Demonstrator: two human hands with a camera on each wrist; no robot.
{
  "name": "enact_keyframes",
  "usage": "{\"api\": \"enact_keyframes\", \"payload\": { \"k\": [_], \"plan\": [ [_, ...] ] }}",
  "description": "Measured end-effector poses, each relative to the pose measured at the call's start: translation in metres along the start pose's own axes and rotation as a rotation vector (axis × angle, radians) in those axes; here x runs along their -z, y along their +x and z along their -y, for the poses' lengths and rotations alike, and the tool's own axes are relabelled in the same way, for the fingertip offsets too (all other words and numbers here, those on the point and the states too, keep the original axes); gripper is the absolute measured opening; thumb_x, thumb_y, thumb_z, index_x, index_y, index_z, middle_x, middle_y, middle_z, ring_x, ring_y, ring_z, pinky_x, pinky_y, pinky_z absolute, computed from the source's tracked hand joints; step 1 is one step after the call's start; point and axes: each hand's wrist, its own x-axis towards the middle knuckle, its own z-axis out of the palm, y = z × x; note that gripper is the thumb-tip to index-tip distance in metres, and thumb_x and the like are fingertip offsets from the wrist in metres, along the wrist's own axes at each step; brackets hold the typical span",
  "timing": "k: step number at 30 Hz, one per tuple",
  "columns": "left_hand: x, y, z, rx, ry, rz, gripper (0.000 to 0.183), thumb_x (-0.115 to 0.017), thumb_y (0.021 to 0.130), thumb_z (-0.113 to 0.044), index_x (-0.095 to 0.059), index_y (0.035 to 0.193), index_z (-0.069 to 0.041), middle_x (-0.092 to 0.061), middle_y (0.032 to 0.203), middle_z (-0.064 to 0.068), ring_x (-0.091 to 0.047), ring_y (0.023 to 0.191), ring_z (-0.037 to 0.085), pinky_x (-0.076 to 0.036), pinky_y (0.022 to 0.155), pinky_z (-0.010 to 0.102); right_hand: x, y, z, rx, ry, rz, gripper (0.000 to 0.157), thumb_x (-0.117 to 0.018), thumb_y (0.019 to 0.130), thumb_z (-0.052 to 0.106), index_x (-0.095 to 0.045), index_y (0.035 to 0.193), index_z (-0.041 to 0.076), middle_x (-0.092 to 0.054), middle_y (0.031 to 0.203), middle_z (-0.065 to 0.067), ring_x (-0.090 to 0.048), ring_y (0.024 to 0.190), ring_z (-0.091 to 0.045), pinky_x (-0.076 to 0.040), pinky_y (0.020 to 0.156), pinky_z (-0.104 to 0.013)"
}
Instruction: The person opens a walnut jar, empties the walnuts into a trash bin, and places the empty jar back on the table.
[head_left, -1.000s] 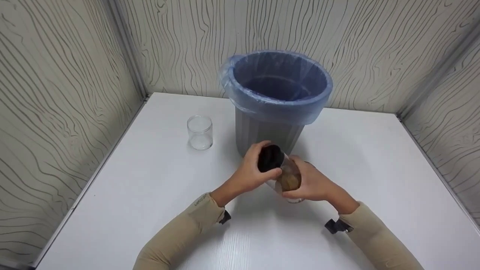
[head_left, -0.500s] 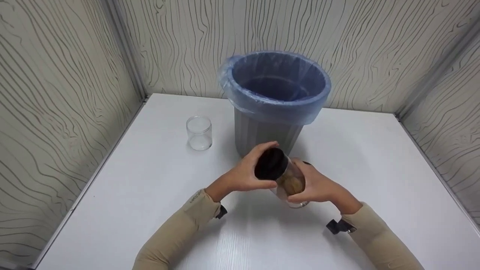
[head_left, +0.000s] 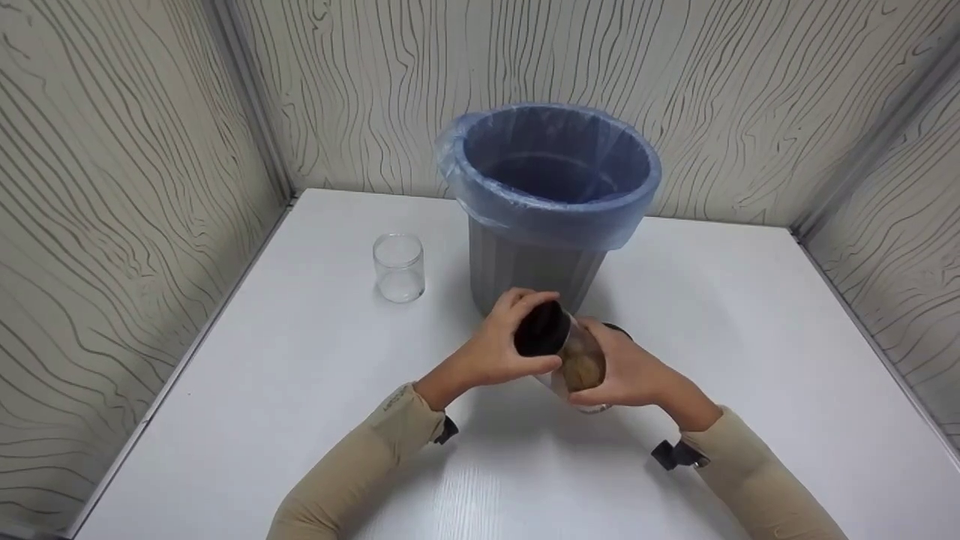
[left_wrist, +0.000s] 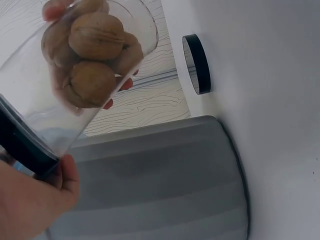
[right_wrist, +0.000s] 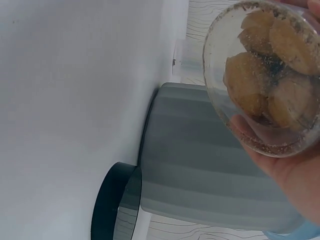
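Logging remotely: one tilted walnut jar (head_left: 583,367) above the counter (head_left: 285,360), roughly midway between side edges; left hand (head_left: 501,349) gripping black lid (head_left: 541,331), right hand (head_left: 626,366) clasping jar. I judge lid-turning the step; next calls for steady opposing twist.

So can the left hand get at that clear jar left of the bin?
Probably, once free: the left hand grips the black lid of the walnut jar, but nothing seems to block the way to the clear jar.
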Motion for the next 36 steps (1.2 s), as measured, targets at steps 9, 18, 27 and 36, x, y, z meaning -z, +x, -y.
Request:
{"api": "enact_keyframes", "payload": {
  "k": [9,18,27,36],
  "plan": [
    [-0.006,0.000,-0.006,0.110,0.028,-0.077,0.073,-0.070,0.077,-0.047,-0.044,0.138,-0.017,-0.042,0.128,0.006,-0.045,0.108,0.018,-0.046,0.084,0.033,-0.001,0.001,0.002,-0.016,-0.089,-0.041,0.090,-0.081,0.070,0.044,-0.035,0.138,0.008,-0.053,0.121,-0.001,-0.055,0.096,-0.013,-0.051,0.074,-0.034],
    [-0.004,-0.003,-0.015,0.139,0.064,-0.024,0.086,-0.069,0.076,-0.057,-0.034,0.144,-0.018,-0.038,0.135,0.006,-0.042,0.114,0.018,-0.045,0.090,0.035,0.000,-0.001,0.000,-0.008,-0.057,-0.026,0.089,-0.081,0.070,0.041,-0.034,0.138,0.009,-0.052,0.121,0.000,-0.054,0.098,-0.015,-0.051,0.077,-0.035],
    [0.012,0.000,-0.006,-0.198,-0.126,0.152,0.102,-0.084,0.070,-0.030,-0.021,0.149,-0.017,-0.023,0.150,0.003,-0.030,0.131,0.014,-0.031,0.105,0.035,0.009,-0.003,0.006,0.000,0.176,0.077,0.091,-0.082,0.068,0.014,-0.030,0.143,0.009,-0.046,0.131,-0.005,-0.048,0.108,-0.018,-0.042,0.089,-0.034],
    [0.011,0.001,-0.004,-0.216,-0.091,0.116,0.091,-0.082,0.071,-0.033,-0.031,0.145,-0.018,-0.036,0.139,0.003,-0.038,0.120,0.015,-0.039,0.098,0.031,0.017,0.004,0.041,0.036,0.160,0.074,0.084,-0.081,0.068,0.009,-0.033,0.135,-0.007,-0.049,0.124,-0.008,-0.049,0.103,-0.016,-0.044,0.085,-0.034]
  ]
}}
